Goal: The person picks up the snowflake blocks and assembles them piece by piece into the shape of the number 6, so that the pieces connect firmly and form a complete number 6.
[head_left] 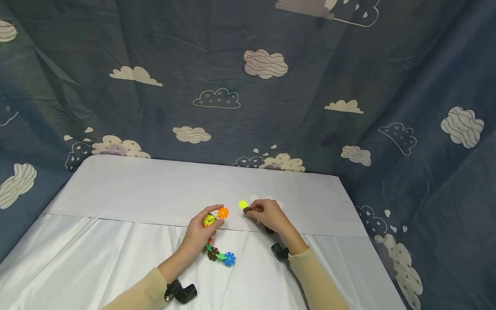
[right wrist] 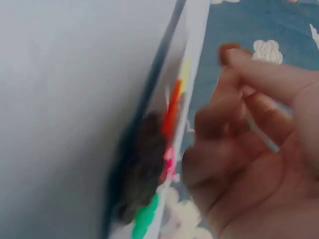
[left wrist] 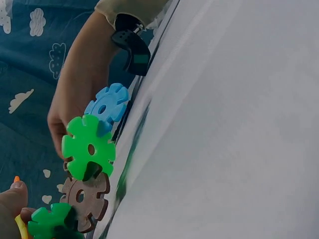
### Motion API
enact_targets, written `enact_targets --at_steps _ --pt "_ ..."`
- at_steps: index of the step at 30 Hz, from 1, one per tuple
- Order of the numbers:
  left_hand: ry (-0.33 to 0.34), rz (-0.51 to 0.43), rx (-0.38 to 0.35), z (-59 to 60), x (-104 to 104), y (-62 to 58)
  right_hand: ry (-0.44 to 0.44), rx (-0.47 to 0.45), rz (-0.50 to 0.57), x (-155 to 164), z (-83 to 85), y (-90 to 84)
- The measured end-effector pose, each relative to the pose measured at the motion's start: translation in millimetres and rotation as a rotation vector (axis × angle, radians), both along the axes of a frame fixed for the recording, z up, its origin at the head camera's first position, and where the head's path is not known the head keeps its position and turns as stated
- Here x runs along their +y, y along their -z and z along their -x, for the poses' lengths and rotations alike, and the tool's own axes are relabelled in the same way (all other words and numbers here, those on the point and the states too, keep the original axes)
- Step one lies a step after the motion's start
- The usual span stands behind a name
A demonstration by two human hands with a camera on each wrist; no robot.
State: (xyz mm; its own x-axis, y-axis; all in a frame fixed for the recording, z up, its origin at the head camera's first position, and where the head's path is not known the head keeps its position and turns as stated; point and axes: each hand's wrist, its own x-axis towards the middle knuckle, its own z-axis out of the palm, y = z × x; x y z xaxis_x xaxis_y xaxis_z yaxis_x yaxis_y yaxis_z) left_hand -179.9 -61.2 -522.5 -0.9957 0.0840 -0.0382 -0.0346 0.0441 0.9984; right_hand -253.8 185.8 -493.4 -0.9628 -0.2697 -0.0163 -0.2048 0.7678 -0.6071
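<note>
The chain of notched discs (head_left: pixel 213 254) hangs from the left hand (head_left: pixel 197 232) above the middle of the table (head_left: pixel 116 185), well in from its left and right edges, the blue disc (head_left: pixel 230 259) at its loose end. It looks like light, stiff plastic, fairly smooth and hard to break, though its joints might twist loose; gripping a disc by its rim near the joint seems best. The left fingers curl around the chain, thumb and forefinger parted about the orange disc (head_left: pixel 223 213). The right hand (head_left: pixel 269 214) pinches a brown disc (head_left: pixel 246 210), fingertips closed together. Just beside that is a bright yellow disc (head_left: pixel 243 204). Beyond the table's far edge hangs a cloud-patterned curtain (head_left: pixel 155 107).
</note>
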Motion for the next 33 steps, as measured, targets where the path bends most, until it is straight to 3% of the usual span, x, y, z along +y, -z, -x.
enact_targets --at_steps 5,10,21,28,33 --pt "-0.007 -0.04 -0.028 1.6 0.9 0.3 -0.106 -0.007 0.146 -8.8 -13.8 -16.6" --pt "0.0 -0.058 -0.031 1.4 0.9 0.1 -0.151 0.049 0.172 -17.3 -25.1 -29.2" --pt "0.011 -0.055 -0.013 0.7 -0.1 0.3 -0.294 0.42 -0.102 -34.6 -40.0 -30.1" --pt "-0.005 -0.02 0.004 0.1 0.3 0.8 -0.328 0.635 -0.191 -43.5 -47.4 -24.2" --pt "-0.019 -0.013 0.017 -0.4 0.5 0.2 -0.354 0.729 -0.166 -47.7 -50.5 -19.9"
